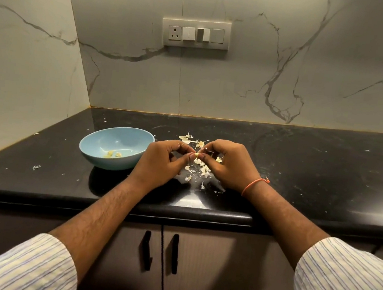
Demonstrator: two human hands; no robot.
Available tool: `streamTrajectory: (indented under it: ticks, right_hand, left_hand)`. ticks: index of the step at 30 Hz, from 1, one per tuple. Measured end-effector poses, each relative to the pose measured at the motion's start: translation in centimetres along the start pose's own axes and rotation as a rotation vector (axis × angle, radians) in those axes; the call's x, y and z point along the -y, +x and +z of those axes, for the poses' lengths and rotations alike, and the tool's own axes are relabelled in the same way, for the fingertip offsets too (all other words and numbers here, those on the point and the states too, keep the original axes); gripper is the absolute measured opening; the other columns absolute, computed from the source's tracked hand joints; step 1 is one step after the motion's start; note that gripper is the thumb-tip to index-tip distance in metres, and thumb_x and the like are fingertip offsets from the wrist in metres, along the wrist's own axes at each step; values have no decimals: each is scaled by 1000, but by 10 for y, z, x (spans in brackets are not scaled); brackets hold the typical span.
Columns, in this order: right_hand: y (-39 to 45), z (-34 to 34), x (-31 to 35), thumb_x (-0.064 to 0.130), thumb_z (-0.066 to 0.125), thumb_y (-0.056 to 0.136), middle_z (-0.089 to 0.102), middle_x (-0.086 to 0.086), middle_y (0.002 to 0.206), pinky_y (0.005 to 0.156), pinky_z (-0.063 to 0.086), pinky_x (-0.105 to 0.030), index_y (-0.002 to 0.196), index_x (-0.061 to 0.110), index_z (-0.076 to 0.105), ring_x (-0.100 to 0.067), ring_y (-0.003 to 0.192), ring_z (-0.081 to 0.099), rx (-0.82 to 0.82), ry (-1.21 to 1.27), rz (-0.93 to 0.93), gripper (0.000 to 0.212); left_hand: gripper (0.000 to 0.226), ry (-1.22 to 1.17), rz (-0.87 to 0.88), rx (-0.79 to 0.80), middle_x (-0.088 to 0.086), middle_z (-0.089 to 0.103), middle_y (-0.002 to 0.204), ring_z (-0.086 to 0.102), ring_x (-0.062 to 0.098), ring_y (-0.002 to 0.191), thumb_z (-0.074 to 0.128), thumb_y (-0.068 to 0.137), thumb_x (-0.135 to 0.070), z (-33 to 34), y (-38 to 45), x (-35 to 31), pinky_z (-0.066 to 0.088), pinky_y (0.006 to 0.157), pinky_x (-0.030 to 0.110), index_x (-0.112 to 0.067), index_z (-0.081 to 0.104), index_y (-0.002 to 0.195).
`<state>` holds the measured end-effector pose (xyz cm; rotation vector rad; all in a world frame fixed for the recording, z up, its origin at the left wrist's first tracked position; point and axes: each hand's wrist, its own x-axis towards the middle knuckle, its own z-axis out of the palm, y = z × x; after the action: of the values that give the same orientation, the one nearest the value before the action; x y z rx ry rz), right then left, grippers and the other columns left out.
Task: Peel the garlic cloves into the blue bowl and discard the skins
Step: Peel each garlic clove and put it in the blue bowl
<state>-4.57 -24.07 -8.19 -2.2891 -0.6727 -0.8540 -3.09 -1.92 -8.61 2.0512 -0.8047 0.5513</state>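
Marble-veined wall panels rise in front of you, with a white switch plate set into them above the work area. Below runs the black tabletop, glossy and speckled with pale flecks, and under its front edge sit brown cabinet doors with two black handles. Your forearms reach over the edge from striped shirt sleeves rolled back near the elbows.

Your blue bowl stands on the tabletop to the left of your hands, just beside your left wrist, with a few pale yellow peeled cloves lying in its bottom.

Your left hand and your right hand meet above the tabletop, fingers curled, and together they pinch one small garlic clove between the fingertips; your left thumb presses against it from below. An orange thread band circles your right wrist.

Loose garlic skins lie scattered on the tabletop under and behind your hands, some right of the bowl's rim, others just beneath your fingers. A few stray flakes sit well apart to the left, near the front edge.
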Motion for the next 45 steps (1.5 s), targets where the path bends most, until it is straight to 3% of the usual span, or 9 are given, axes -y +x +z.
streamTrajectory:
  ticks: [4,8,11,21,26,31,38,41,45]
  right_hand:
    - [13,-12,14,20,79,94,77,3,91,78,58,-29,103,13,78,-12,85,71,46,187,114,11]
    - [30,-22,35,15,73,97,78,-7,95,82,61,-43,105,9,76,-18,89,73,92,488,212,11]
    - [40,-21,54,15,71,98,75,-7,91,64,49,-35,102,13,76,-18,84,67,100,776,336,6]
    - [68,27,115,18,69,98,72,-3,94,62,48,-28,100,20,78,-11,79,64,192,1214,528,9]
    - [78,47,132,22,73,98,76,-2,89,69,50,-34,96,19,78,-14,78,65,107,1002,556,6]
    - [78,49,143,28,72,99,77,-6,92,57,52,-23,104,12,75,-10,75,68,58,697,388,17]
    - [75,43,146,24,71,99,74,-2,90,70,49,-36,96,22,76,-16,84,64,87,1055,566,7]
    - [73,39,145,23,69,101,72,-6,93,60,49,-30,100,18,75,-16,80,63,103,1109,623,7]
    - [73,33,142,26,68,101,72,-5,92,63,52,-30,104,13,73,-17,82,65,80,960,629,14]
  left_hand:
    - [15,19,76,-107,-6,77,92,67,20,52,76,98,-26,-4,-3,-10,59,54,45,-18,76,111]
    - [12,-58,60,-157,-5,76,97,70,15,51,73,100,-22,-23,2,-29,56,47,36,-15,73,109]
    - [10,-183,-52,-149,-2,78,98,70,16,52,73,100,-20,-49,8,-44,50,41,29,-15,74,108]
    - [15,-448,-383,-122,-5,79,90,62,9,53,66,104,-17,-128,-5,-52,46,43,19,-9,75,114]
    - [18,-343,-426,-156,-6,82,93,70,11,60,72,100,-26,-145,-14,-43,55,51,21,-15,76,113]
    - [13,-356,-418,-214,-3,82,93,68,10,60,77,95,-30,-150,-18,-34,54,51,21,-21,78,104]
    - [39,-932,-595,-170,8,78,105,64,6,61,77,94,-24,-135,-11,-30,50,48,13,-4,72,127]
    - [34,-955,-604,-168,6,79,98,66,8,63,76,95,-20,-132,-10,-29,53,51,13,-3,73,124]
    - [30,-874,-592,-175,7,77,100,69,10,69,80,90,-15,-139,-9,-21,58,58,17,-9,76,119]
